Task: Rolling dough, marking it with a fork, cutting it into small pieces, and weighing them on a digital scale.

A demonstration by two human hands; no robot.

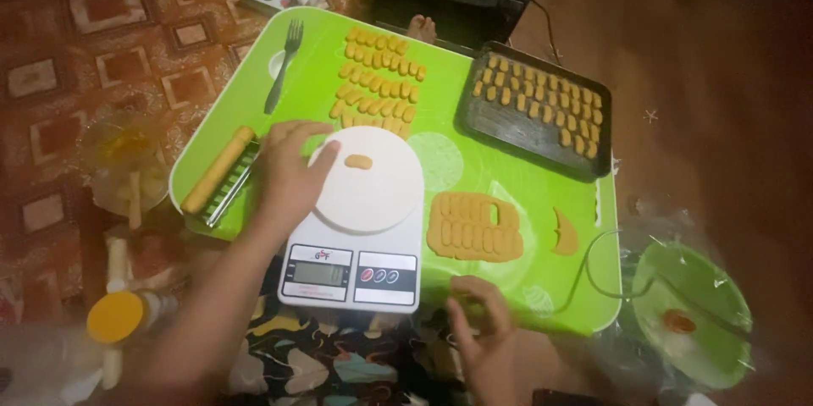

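One green tray-table (254,131) carries nearly everything here, set on a patterned floor. I note items from biggest down, placing each by the fingers.

Black baking tray (533,122): well beyond the right fingertips, at the table's far right corner, loaded with rows of small dough pieces; I judge it is kept off to the side so the filled rows stay out of the working area.

White kitchen scale (360,224): directly under the left fingers, display facing the person, probably so the reading shows while the hands work.

Scored slab of dough (472,226): just beyond the right fingertips, between them and the baking tray, cut into strips. A small curved offcut (565,232) lies just right of it.

Rows of cut dough pieces (378,84): beyond the left fingers, on the bare table, well apart from them.

Rolling pin (218,171) with a metal cutter alongside: just left of the left hand. Dark fork (284,67): farther out from that hand.

Left hand (288,173): fingers loosely spread and draped on the scale platform's near-left rim, thumb tip pointing at the piece; nothing pinched.

Right hand (483,321): hovering at the table's near edge, fingers curled and slightly apart, holding nothing that I can see; blurred.

Single dough piece (358,161): alone on the scale platform, just off the left thumb tip, not touched.
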